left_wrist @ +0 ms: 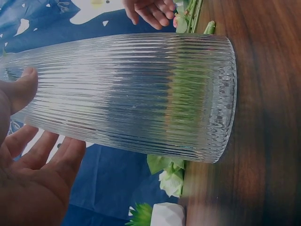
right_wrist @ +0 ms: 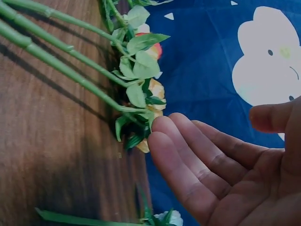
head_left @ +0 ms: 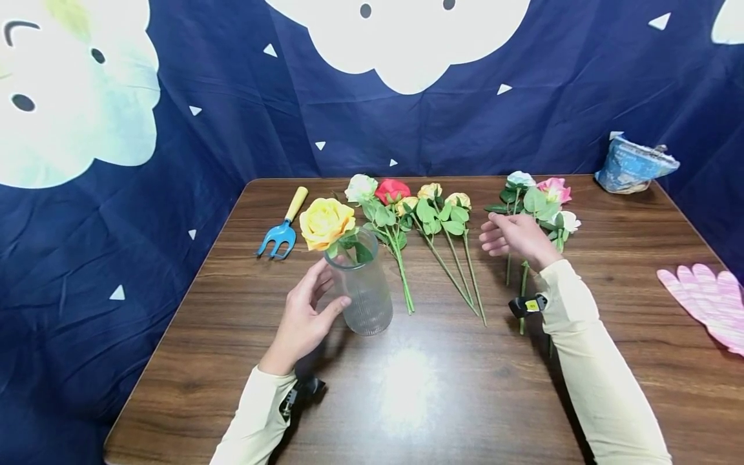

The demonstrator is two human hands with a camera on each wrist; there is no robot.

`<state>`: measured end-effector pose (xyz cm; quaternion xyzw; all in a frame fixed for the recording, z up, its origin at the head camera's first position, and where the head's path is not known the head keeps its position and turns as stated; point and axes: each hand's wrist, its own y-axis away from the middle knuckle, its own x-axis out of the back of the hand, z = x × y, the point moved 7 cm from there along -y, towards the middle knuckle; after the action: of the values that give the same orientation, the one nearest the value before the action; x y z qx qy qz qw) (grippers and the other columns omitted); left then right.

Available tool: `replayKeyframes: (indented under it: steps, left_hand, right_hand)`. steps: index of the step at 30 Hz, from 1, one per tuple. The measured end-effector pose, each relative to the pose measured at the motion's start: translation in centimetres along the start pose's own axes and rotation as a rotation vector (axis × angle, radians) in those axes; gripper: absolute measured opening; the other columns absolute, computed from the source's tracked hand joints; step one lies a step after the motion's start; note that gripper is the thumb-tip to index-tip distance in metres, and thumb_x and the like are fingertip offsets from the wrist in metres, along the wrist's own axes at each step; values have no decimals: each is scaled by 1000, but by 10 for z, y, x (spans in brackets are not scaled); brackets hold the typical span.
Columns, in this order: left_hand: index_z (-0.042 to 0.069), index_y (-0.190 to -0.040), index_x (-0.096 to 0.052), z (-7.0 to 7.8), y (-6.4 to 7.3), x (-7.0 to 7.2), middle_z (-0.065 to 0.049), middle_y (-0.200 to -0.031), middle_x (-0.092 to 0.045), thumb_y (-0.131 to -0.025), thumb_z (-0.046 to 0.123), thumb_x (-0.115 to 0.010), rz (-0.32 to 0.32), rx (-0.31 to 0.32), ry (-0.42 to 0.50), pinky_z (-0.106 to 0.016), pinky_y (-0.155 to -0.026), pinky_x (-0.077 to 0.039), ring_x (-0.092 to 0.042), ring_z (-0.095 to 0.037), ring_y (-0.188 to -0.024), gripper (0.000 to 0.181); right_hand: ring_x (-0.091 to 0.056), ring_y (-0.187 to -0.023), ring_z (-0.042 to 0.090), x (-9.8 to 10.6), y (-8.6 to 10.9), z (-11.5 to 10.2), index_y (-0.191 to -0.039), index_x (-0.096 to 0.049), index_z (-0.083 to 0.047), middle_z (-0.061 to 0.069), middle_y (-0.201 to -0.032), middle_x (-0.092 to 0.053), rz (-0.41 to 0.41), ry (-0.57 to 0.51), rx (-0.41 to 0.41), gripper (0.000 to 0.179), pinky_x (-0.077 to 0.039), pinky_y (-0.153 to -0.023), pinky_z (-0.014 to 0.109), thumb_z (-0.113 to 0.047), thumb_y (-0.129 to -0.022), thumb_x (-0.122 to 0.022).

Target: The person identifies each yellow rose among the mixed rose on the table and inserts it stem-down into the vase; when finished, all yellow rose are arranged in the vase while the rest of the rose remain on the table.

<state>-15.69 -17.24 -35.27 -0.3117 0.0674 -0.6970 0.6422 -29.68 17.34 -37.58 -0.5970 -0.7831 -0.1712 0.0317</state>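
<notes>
Where the left hand (head_left: 308, 316) grips: thumb and fingers curl round the upper part of a ribbed clear-glass vase (head_left: 369, 300), just to that hand's right
Yellow rose (head_left: 327, 224): its leaves sit within the vase's mouth, its large bloom leaning over the rim, above and beyond the left fingers
Right hand (head_left: 514, 237): released, holding nothing, fingers extended towards the left hand, thumb apart from them
Right-hand flowers: a pink rose (head_left: 555, 192) and a white rose (head_left: 569, 221) lie just beyond the right hand, their stems running beneath its wrist
Between the hands: three small yellow roses (head_left: 459, 200) lie farther off, beside a red rose (head_left: 392, 190) and a greenish-white rose (head_left: 361, 188)
Hand fork (head_left: 279, 239): blue, yellow-handled, beyond the left hand
Glove (head_left: 709, 307): pink and white, right of the right hand
Blue pouch (head_left: 633, 166): beyond and right of the right hand
</notes>
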Motion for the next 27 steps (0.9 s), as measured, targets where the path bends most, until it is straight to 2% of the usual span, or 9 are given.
replayKeyframes:
  steps: [4,13,20,27]
  left_hand:
    - [-9,-148,-45,-1,0,0,-30,-142,-57,-84,-19,-73,1,14,-11,-17,-109,-46,-56,-4,-127,70]
    - [-9,-147,-46,-2,2,1,-29,-137,-60,-84,-18,-73,4,32,-33,-17,-109,-46,-60,-16,-126,70]
    - [-10,-148,-44,-3,1,1,-30,-137,-60,-83,-19,-74,6,36,-32,-17,-109,-46,-59,-38,-125,72]
    - [-10,-147,-46,-2,0,0,-30,-140,-58,-84,-19,-73,3,27,-17,-17,-109,-47,-59,-40,-126,69]
  right_hand:
    - [-70,-72,6,-3,-4,8,-134,-44,24,-4,-82,-72,-45,-31,-33,58,-64,-71,24,-29,-113,-30]
    - [-70,-73,6,-15,-12,26,-137,-44,23,-2,-85,-72,-77,-17,-114,61,-64,-71,24,-31,-113,-30]
    - [-71,-75,8,-17,-14,31,-139,-41,24,2,-90,-72,-98,-72,-124,62,-64,-75,25,-31,-113,-29]
    - [-70,-75,9,-20,-15,34,-140,-38,25,3,-91,-70,-123,-91,-145,64,-64,-77,25,-32,-113,-27]
